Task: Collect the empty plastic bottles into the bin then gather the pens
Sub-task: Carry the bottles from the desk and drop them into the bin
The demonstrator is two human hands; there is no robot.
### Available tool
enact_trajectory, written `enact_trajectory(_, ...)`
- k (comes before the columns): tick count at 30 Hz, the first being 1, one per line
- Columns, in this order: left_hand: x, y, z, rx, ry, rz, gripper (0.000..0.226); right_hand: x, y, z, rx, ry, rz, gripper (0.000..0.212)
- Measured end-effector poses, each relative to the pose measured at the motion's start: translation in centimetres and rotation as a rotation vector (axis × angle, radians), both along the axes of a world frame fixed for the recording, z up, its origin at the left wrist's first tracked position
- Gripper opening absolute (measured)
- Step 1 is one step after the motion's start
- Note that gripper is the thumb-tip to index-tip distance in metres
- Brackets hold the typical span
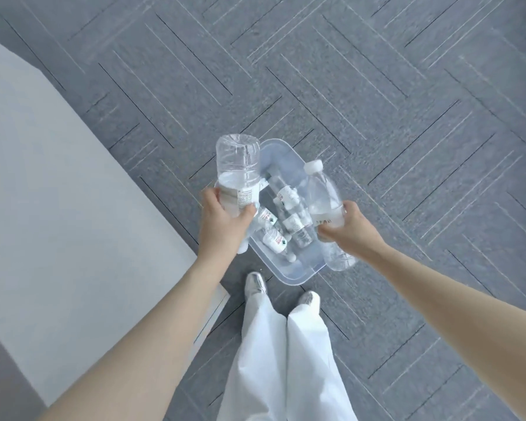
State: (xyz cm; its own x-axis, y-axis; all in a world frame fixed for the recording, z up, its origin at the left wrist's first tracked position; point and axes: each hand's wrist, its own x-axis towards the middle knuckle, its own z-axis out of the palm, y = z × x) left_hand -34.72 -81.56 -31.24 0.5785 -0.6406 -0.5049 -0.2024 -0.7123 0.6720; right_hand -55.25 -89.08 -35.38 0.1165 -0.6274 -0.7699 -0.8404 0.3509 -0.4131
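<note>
Clear plastic fills both grips: left hand (222, 221) fingers (249, 211) curl round an upturned bottle (238, 168) above the bin's (289, 276) left rim, right hand (351, 227) fingers wrap a capped bottle (322, 196) over its right rim. Several small bottles (289, 214) lie inside the bin, on grey carpet (377, 86) beside a pale worktop (43, 177)

Both bare arms stretched forward and down, left hand (222, 221) and right hand (351, 227) each with fingers curled in a grip
</note>
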Motion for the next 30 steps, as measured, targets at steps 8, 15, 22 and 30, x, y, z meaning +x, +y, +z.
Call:
enact_trajectory(8, 3.5, 0.4, -8.5, 0.076, -0.063, -0.042, 0.061, 2.2, -1.1, -9.9, 0.096, 0.044, 0.013, 0.073)
enact_trajectory(15, 4.7, -1.7, -12.5, 0.055, -0.090, -0.146, 0.061, 4.2, -0.4, -14.9, 0.080, 0.103, 0.113, 0.080)
enact_trajectory(22, 4.0, -4.5, -13.4, 0.010, -0.081, -0.263, 0.062, 3.3, -1.1, -16.1, 0.003, 0.117, 0.150, 0.079)
enact_trajectory(30, 3.0, -8.1, -15.2, 0.216, -0.196, -0.494, 0.093, 0.9, -3.1, -15.3, -0.016, 0.140, 0.110, 0.074)
